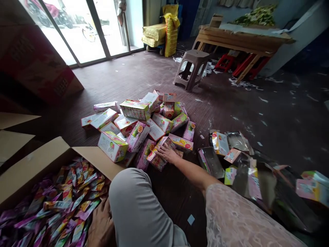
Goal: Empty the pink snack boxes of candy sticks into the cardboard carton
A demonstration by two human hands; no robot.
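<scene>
My right hand (167, 153) reaches forward with its fingers spread over a small printed fruit carton (157, 158) at the near edge of a pile. Around it lie several similar cartons, among them a purple one with passion fruit (138, 136) and a white and green one (113, 145). My left hand (100, 221) lies low beside my knee, fingers extended, at the side of a large open cardboard box (97, 159). Inside that box are many colourful sachets (69, 199). No held thing shows in my left hand, though part of it is out of view.
Opened, emptied cartons (213, 163) lie on the right. A grey plastic stool (194, 65) stands ahead, before a wooden table (246, 37). Yellow sacks (155, 34) sit on a trolley near the glass doors. A large stacked carton (43, 65) stands at left. Paper scraps litter the floor.
</scene>
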